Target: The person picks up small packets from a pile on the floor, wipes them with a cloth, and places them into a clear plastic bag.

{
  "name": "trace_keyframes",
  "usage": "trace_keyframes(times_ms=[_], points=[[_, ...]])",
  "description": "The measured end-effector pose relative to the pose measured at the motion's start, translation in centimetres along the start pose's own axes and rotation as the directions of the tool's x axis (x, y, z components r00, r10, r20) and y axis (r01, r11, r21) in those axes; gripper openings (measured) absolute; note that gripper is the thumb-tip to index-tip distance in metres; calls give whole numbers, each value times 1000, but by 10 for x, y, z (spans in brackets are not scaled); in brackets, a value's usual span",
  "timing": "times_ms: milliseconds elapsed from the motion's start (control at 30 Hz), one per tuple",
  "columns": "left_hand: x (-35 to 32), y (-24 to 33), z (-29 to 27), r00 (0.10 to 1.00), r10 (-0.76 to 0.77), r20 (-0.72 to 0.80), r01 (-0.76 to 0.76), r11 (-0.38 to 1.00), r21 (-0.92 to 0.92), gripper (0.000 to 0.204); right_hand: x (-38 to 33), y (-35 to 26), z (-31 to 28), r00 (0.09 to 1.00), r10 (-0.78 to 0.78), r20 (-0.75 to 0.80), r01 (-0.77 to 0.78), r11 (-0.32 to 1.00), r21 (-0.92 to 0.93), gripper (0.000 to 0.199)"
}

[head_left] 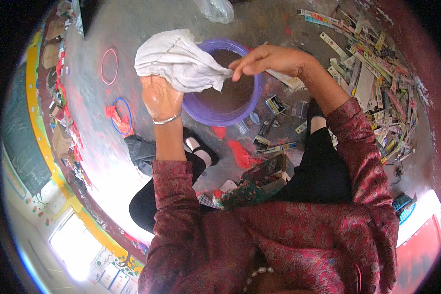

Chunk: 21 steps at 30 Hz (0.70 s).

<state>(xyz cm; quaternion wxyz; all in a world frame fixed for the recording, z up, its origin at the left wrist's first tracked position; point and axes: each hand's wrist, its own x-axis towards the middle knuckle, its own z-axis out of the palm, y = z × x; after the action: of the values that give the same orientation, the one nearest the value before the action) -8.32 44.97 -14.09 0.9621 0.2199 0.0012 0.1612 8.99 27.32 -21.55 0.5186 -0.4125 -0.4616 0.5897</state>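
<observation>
A crumpled white cloth [174, 56] is stretched between my two hands over a purple basin [256, 98]. It lies over my left hand [160, 98], which holds it from the near left side; the cloth hides those fingers. My right hand [275, 60] pinches the cloth's right end between thumb and fingers above the basin. Murky brownish water [230, 98] stands in the basin, partly covered by the cloth.
Piles of long printed strips [372, 83] litter the floor at right. Small black packets [275, 105], red scraps [240, 153] and an open box [272, 171] lie between my feet. Pink [109, 66] and blue hoops [122, 116] lie left; a clear plastic bag [216, 11] is at the far side.
</observation>
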Motion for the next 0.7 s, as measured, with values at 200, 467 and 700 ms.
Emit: trace_keyframes(times_ms=[200,467,700], points=[[5,-22,13,984,-3,-181,10,999,37,45,29,-18,10,796,-312,-518,241,949,-202,36],[17,-27,13,880,-135,-456,269,932,243,38,17,-52,5,763,-452,-462,-36,684,-729,32],[22,-2,6,898,-225,-377,261,964,46,47,0,-108,0,739,-500,-451,306,846,-437,23]])
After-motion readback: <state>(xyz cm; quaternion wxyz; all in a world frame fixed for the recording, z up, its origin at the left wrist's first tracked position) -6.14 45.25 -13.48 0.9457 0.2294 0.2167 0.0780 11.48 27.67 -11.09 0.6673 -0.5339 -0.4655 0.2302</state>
